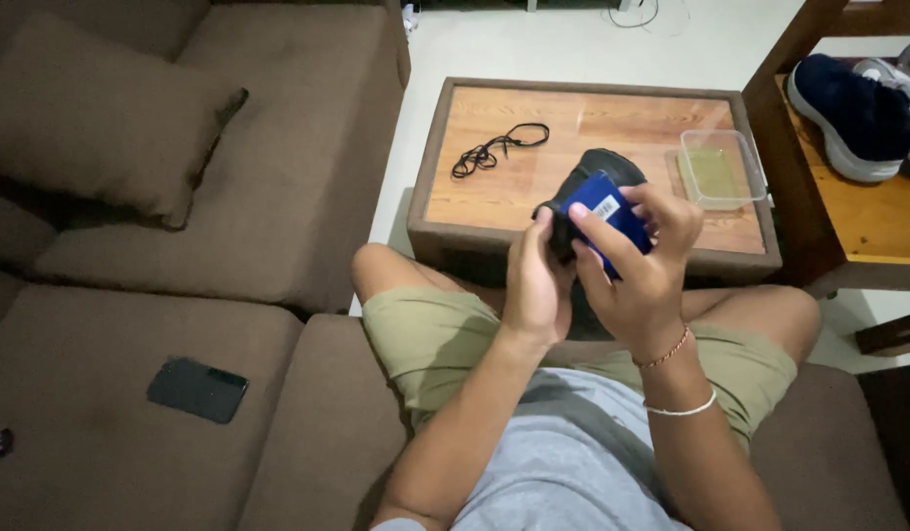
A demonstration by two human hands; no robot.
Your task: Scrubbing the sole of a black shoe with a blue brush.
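both hands hold things above the lap, before the wooden table (494, 128) — left hand (533, 285) curls around a black pouch (597, 172), right hand (637, 265) pinches a blue card (607, 211) at its mouth. a loose pinch could drop the card onto the floor — or snag it.

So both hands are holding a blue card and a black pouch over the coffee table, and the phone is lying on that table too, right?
Not quite. The head view shows the phone lying on the brown sofa, not the coffee table. The rest holds: the left hand and right hand hold the blue card and black pouch.
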